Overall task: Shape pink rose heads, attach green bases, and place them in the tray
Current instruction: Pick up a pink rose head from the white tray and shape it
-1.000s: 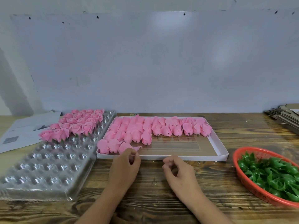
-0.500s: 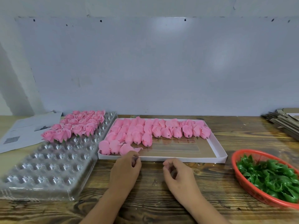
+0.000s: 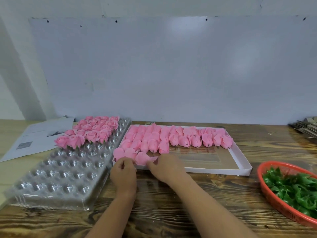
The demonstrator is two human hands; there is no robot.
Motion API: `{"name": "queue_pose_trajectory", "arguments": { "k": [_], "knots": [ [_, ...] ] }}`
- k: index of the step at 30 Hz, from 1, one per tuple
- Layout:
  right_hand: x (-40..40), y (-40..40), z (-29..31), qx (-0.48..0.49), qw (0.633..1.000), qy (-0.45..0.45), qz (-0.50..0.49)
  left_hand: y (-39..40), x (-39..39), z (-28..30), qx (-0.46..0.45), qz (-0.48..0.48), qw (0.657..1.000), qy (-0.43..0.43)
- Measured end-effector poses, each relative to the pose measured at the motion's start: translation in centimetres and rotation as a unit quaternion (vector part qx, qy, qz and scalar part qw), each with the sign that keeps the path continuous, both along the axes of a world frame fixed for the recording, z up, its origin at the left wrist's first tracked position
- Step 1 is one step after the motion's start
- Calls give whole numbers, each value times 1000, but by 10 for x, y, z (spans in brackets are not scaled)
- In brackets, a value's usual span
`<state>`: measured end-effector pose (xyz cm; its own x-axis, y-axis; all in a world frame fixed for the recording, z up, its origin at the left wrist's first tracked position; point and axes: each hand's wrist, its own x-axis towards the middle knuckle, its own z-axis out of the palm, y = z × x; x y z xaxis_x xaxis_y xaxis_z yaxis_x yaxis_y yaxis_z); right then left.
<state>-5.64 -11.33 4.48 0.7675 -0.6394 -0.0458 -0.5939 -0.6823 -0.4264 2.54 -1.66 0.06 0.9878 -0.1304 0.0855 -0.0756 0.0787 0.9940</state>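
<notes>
Dark-grained wooden table (image 3: 197, 200) against a pale wall (image 3: 171, 66). Printed paper (image 3: 34, 140) far left, clear plastic cavity tray (image 3: 65, 170) with finished roses (image 3: 92, 131), orange basket (image 3: 274, 196) of green bases (image 3: 295, 188) right. Left hand (image 3: 123, 174) and right hand (image 3: 165, 167) curled at the white box (image 3: 243, 167) of pink rose heads (image 3: 171, 138); grip unclear.

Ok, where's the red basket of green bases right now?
In the head view the red basket sits at the far right on the wooden table, cut off by the frame edge, just right of the white box of pink buds.

Pink rose heads (image 3: 171, 140) rowed in white box (image 3: 243, 166); finished roses (image 3: 92, 131) fill clear tray (image 3: 56, 177) far end.
</notes>
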Motion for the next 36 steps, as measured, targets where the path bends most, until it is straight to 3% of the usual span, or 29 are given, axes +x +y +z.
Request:
{"name": "queue_pose_trajectory", "arguments": {
  "k": [5, 22, 36],
  "knots": [
    [18, 4, -7, 27, 999, 22, 17, -1, 4, -3, -21, 8, 1000, -2],
    [31, 2, -6, 147, 983, -103, 29, -5, 3, -4, -26, 7, 1000, -5],
    [53, 5, -7, 117, 989, -91, 11, -6, 4, -3, -24, 11, 1000, 0]
  ]
}}
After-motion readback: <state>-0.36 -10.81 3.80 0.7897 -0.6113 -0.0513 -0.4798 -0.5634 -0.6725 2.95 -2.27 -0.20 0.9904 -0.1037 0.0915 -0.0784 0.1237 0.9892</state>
